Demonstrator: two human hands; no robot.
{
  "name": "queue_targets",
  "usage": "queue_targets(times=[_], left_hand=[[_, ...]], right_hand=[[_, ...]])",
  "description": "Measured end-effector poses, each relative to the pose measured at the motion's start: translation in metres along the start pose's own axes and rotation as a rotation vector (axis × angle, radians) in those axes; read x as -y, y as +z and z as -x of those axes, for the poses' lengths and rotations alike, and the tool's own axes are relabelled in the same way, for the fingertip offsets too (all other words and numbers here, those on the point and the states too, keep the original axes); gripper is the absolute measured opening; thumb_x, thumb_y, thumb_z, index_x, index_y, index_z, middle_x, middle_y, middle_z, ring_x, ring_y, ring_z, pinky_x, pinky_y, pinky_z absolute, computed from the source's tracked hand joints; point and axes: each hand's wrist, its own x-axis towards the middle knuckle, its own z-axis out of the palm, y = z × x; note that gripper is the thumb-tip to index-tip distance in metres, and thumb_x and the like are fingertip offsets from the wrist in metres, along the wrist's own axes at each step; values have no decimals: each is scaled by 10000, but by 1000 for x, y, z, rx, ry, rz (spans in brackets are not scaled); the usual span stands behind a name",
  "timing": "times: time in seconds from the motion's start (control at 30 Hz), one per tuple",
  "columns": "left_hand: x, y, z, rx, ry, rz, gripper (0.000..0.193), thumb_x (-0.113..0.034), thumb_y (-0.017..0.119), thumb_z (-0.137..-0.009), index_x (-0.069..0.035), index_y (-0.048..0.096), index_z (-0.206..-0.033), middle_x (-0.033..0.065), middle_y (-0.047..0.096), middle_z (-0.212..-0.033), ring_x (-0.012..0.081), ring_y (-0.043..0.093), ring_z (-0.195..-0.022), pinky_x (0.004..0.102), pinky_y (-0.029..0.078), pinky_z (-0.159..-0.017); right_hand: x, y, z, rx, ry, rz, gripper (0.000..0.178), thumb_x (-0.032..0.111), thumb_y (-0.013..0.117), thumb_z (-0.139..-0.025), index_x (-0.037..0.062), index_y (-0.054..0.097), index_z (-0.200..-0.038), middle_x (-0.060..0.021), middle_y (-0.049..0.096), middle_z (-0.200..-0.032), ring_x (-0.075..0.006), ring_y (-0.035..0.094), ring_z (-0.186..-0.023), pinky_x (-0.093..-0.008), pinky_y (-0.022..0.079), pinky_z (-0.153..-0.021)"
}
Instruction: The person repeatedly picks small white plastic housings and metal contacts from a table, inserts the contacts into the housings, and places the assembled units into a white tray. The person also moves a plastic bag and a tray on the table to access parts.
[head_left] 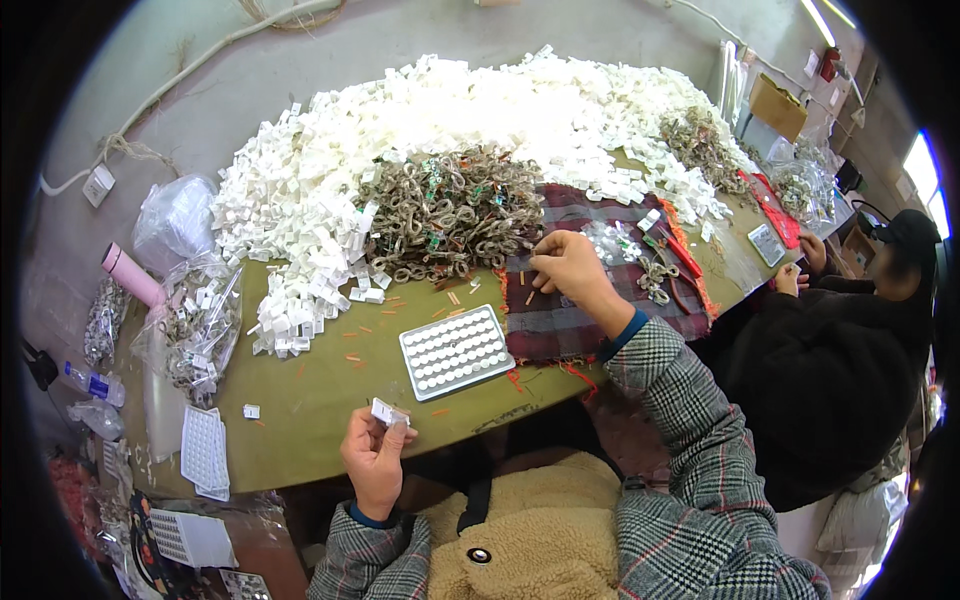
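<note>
Between the thumb and fingers of my left hand (375, 460) is a small white plastic casing (389, 412), held over the table's near edge. My right hand (575, 268) is closed in a pinch above a dark plaid cloth (560, 335); whatever its fingertips hold, if anything, is too small to make out. Just left of those fingertips lies a heap of coiled grey cables (450, 215) with bits of green and copper. A shallow tray (407, 352) with rows of round white pieces rests between my hands. Thin orange strips (350, 357) are scattered around it.
Behind the cables rises a large mound of white casings (330, 150). Red-handled pliers (685, 258) lie on the cloth's right side. A bag of parts (195, 345), a pink cylinder (133, 275) and stacked white trays (205, 450) stand left. Another person (820, 370) sits at right.
</note>
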Motion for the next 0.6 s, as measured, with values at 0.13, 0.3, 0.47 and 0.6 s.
queue_targets(times=[0.13,0.3,0.47,0.6], left_hand=[[1,0,-1,4,13,1,157,-86,649,-954,18,560,-1032,61,657,-938,117,645,-788,246,527,-720],[1,1,-3,-9,30,-2,150,-101,657,-954,7,566,-1004,56,655,-906,118,647,-766,246,528,-706],[2,4,-4,-29,22,0,132,-96,656,-954,0,570,-980,50,656,-876,112,646,-748,237,524,-690],[2,4,-5,-35,18,-19,125,-91,655,-952,-3,573,-983,51,658,-876,109,644,-746,236,521,-684]], right_hand=[[17,-16,3,41,36,-156,101,5,649,-883,-70,626,-947,-108,665,-779,-182,691,-643,-280,584,-543],[59,-38,-11,31,-63,-223,119,10,623,-915,-65,656,-1001,-71,662,-765,-125,629,-590,-273,565,-566],[108,-49,-26,18,-121,-209,127,-27,630,-896,-65,682,-1006,-90,676,-785,-133,638,-606,-278,575,-582],[151,-61,-41,-67,-286,-238,100,-19,650,-877,-67,699,-950,-101,682,-784,-142,643,-616,-284,579,-588]])
